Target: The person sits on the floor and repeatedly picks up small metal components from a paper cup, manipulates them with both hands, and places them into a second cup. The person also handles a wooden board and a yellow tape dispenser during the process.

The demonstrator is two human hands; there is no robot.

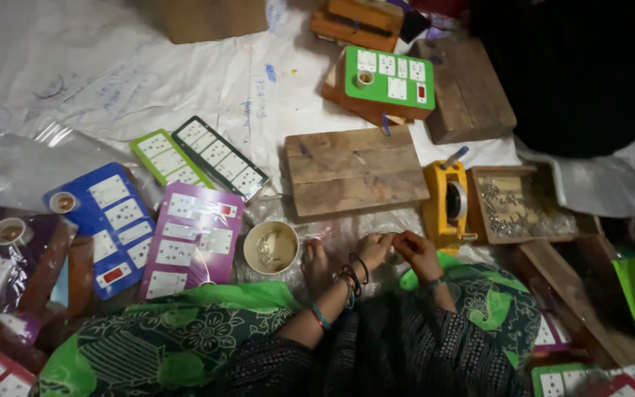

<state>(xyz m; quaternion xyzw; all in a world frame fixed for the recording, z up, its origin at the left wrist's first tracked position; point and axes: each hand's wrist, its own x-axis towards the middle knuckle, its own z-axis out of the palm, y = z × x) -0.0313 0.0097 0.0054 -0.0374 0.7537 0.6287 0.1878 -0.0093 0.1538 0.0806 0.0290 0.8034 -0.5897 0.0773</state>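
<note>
the left hand (374, 248) and the right hand (414, 248) meet fingertip to fingertip low in the middle of the view, both pinched on something too small to make out between them; whether each hand really grips it or only touches it cannot be told. bangles and a thread band ring the left wrist, and a bare foot (315, 263) rests just to the left of that hand on the plastic sheet (185, 81) that covers the floor. nearest on the left side, past the foot, stands a round cup (271, 248) with small metal bits in the bottom, so the left hand is the closer one to it. on the right side, just beyond the right hand, sits a yellow tape holder (446, 202), its long axis running away from the person, and touching its far side is a wooden tray (523, 206) full of small shiny screws. straight ahead of both hands lies a wooden block (354, 171), long side running left to right. further left lie flat switch plates side by side: a purple plate (192, 239), a blue plate (112, 228), a light green plate (167, 158) and a dark plate (218, 158). well beyond the block, a green plate (389, 77) sits mounted on a wooden box.
</note>
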